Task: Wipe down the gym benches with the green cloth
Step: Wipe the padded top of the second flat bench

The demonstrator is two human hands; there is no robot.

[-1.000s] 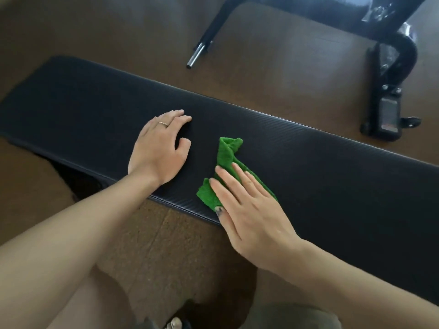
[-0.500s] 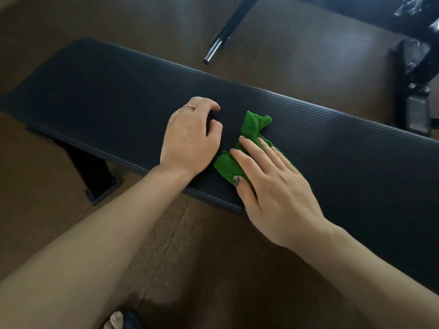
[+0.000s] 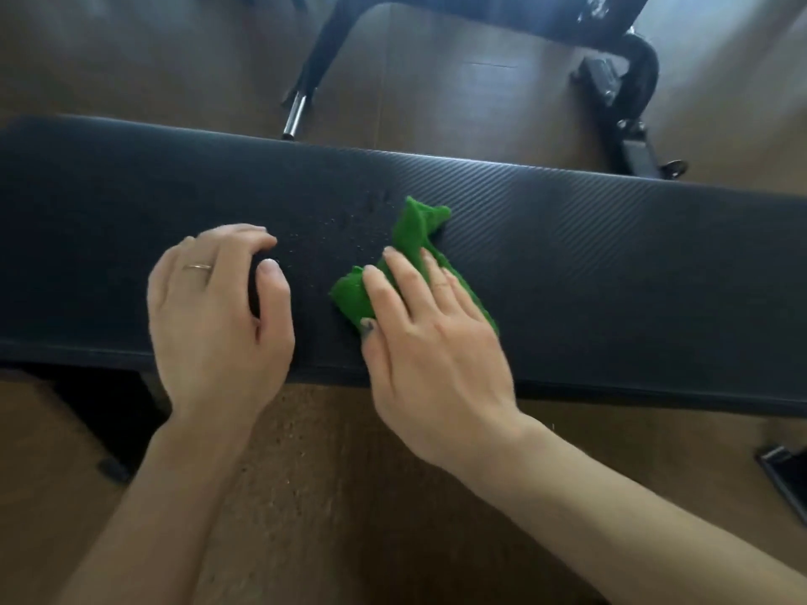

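The bench [image 3: 567, 255] runs left to right, with bare pad at both ends. The left hand [image 3: 218, 316] rests loosely curled, holding nothing, near its front edge. The right hand [image 3: 432, 342] presses flat, fingers spread, on the cloth [image 3: 415, 238], whose long axis slants toward the far edge.

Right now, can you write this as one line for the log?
step: wiping bench | right hand: flat on green cloth | left hand: resting on bench, empty | droplets between hands
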